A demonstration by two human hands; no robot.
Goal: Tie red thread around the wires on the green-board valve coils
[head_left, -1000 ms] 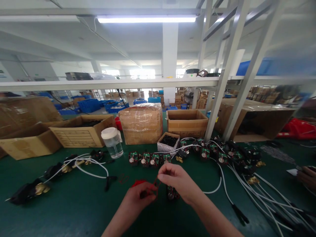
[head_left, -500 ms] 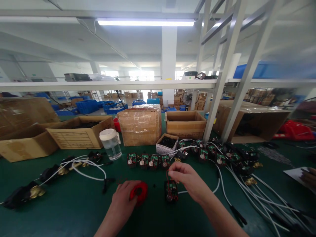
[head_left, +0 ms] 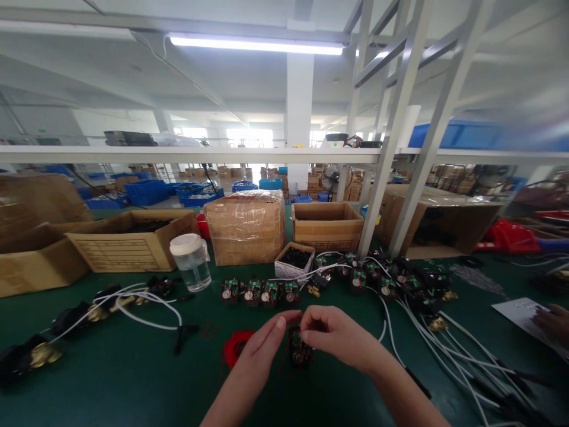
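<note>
My right hand [head_left: 340,338] is pinched above a small black housing with a green circuit board [head_left: 301,350]; the thin red wire seen in its fingertips a moment ago is now mostly hidden. From the left, my left hand [head_left: 260,356] reaches toward the same spot, fingers stretched out and close to the right fingertips. I see nothing in it. Beside it, partly behind the hand, a red coil of wire [head_left: 233,349] lies on the green table [head_left: 178,385]. Several similar housings with boards [head_left: 269,292] stand in a row just beyond my hands.
A lidded plastic jug [head_left: 191,264] stands back left, near open cardboard boxes [head_left: 128,249]. Behind the row sits a small box of black parts [head_left: 294,261]. White cables [head_left: 444,350] spread across the right. Another person's hand [head_left: 553,323] rests by a white sheet [head_left: 518,311].
My left hand has let go of the red coil and moved right, up to my right hand. The right hand has come down closer to the board. The view has shifted slightly.
</note>
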